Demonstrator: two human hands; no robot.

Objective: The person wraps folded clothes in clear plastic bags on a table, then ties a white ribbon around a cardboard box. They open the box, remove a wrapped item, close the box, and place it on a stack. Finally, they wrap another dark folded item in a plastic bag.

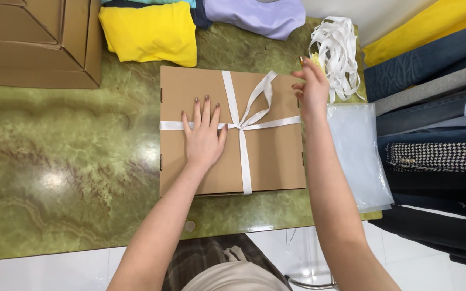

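A flat brown cardboard box [271, 156] lies on the green marbled table [60, 172]. A white ribbon [244, 156] crosses it both ways and is tied near the middle, with one loop [260, 94] reaching up toward the far right. My left hand [204, 134] rests flat on the lid, fingers spread over the ribbon's horizontal band. At the box's far right corner my right hand [311, 89] is raised, fingers loosely curled; whether it pinches a ribbon end I cannot tell.
A tangle of white ribbon [338, 51] lies beyond the right hand. A clear plastic bag [357, 156] sits right of the box. Folded yellow [152, 32] and lilac [257, 16] clothes lie at the back, a big carton [36, 40] far left, stacked fabrics [438, 134] on the right.
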